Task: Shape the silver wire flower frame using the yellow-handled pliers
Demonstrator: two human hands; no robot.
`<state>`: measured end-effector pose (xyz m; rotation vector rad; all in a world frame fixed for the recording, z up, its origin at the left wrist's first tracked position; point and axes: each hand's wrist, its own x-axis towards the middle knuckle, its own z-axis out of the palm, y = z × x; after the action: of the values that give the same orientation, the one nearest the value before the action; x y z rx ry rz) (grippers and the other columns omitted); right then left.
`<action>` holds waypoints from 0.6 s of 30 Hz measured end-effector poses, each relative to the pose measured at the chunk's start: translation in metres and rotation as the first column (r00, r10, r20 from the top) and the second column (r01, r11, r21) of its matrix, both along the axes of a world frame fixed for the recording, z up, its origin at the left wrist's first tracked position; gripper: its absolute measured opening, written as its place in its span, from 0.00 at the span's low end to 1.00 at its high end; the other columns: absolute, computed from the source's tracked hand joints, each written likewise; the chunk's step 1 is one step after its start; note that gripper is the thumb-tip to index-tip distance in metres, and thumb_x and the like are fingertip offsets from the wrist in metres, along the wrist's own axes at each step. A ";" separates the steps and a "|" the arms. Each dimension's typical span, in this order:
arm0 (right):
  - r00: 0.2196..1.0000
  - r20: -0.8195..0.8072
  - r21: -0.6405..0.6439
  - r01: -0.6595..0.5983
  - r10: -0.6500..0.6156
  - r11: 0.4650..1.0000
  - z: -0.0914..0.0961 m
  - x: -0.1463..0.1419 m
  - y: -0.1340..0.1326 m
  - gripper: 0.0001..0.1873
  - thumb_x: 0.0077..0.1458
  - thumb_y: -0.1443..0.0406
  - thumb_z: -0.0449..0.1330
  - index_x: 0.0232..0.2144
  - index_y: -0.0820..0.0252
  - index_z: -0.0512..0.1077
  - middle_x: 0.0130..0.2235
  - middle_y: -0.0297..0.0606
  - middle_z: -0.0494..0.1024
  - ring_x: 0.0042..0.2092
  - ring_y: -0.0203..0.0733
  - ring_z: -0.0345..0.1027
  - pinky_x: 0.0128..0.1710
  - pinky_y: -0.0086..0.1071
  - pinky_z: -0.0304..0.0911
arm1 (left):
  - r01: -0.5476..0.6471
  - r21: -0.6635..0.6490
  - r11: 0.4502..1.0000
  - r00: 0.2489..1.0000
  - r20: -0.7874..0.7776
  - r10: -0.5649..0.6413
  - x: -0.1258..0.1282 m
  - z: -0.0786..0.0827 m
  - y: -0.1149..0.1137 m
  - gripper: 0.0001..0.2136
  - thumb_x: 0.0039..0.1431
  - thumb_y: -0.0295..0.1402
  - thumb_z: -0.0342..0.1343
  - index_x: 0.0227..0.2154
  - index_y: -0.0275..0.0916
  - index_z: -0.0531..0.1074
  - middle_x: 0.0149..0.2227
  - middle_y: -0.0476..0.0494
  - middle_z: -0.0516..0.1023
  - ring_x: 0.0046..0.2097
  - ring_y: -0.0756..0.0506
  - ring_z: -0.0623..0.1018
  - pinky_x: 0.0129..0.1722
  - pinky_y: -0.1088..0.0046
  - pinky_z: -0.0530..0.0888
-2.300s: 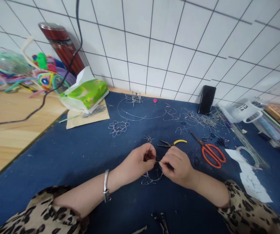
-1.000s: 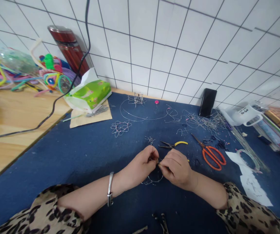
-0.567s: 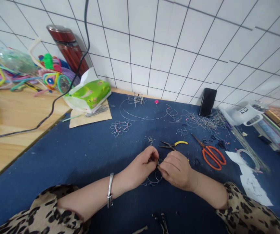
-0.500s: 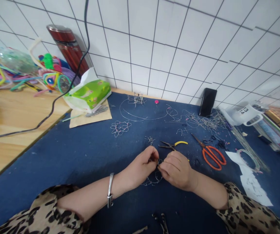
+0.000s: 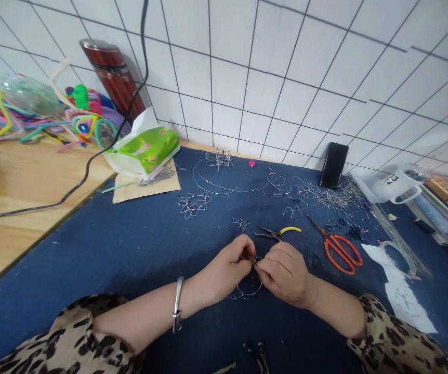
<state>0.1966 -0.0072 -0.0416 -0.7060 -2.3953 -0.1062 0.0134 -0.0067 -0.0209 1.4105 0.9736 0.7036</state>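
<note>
Both my hands pinch a looped piece of thin silver wire point(image 5: 249, 294) above the blue mat. My left hand point(image 5: 229, 265), a silver bangle at its wrist, grips it from the left with thumb and fingertips. From the right, my right hand point(image 5: 286, 272) holds it with curled fingers, the fingertips nearly meeting the left ones. The wire's lower curve hangs below the hands; its upper part is mostly covered by fingers. Just beyond them lie pliers point(image 5: 273, 234) with yellow handles, partly behind my right hand, and a small wire star shape point(image 5: 241, 224).
Orange-handled scissors point(image 5: 343, 252) lie to the right, near a white paper point(image 5: 407, 306) and a coil point(image 5: 399, 257). Behind are a wire flower point(image 5: 194, 204), tangled wire point(image 5: 325, 195), and a phone point(image 5: 333, 165) against the wall. Tissues point(image 5: 146, 150) and a red flask point(image 5: 110, 75) stand left.
The wire loop between my hands has turned slightly, and its lower curve now shows as a wider ring. My hands keep nearly the same pinch; the view has shifted a little.
</note>
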 end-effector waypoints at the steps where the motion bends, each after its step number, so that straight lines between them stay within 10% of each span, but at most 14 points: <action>1: 1.000 -0.021 -0.017 0.008 -0.009 1.000 0.001 -0.001 0.000 0.05 0.50 0.72 0.56 0.31 0.58 0.65 0.27 0.35 0.70 0.31 0.38 0.62 0.31 0.34 0.60 | 0.000 -0.001 1.000 1.000 0.002 0.000 0.000 0.001 0.000 0.09 0.47 0.19 0.43 0.29 0.38 0.60 0.25 0.53 0.63 0.26 0.52 0.62 0.26 0.75 0.61; 10: 0.971 -0.182 -0.350 0.081 -0.153 0.933 0.013 -0.007 0.001 0.05 0.51 0.72 0.55 0.25 0.59 0.65 0.25 0.33 0.66 0.29 0.35 0.59 0.31 0.32 0.59 | -0.004 -0.041 0.999 0.999 0.045 0.006 0.001 0.001 0.002 0.08 0.47 0.20 0.44 0.28 0.38 0.60 0.24 0.54 0.61 0.25 0.52 0.61 0.26 0.75 0.61; 18: 0.972 -0.200 -0.331 0.053 -0.125 0.942 0.014 -0.005 0.001 0.05 0.49 0.73 0.56 0.26 0.59 0.65 0.25 0.33 0.67 0.30 0.35 0.59 0.31 0.32 0.58 | -0.002 -0.057 0.998 0.999 0.045 0.005 0.000 0.002 0.003 0.07 0.48 0.20 0.44 0.29 0.38 0.60 0.25 0.53 0.61 0.26 0.52 0.61 0.25 0.76 0.61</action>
<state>0.1915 -0.0062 -0.0276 -0.9267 -2.1885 0.3205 0.0135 -0.0037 -0.0185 1.3380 0.9537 0.7025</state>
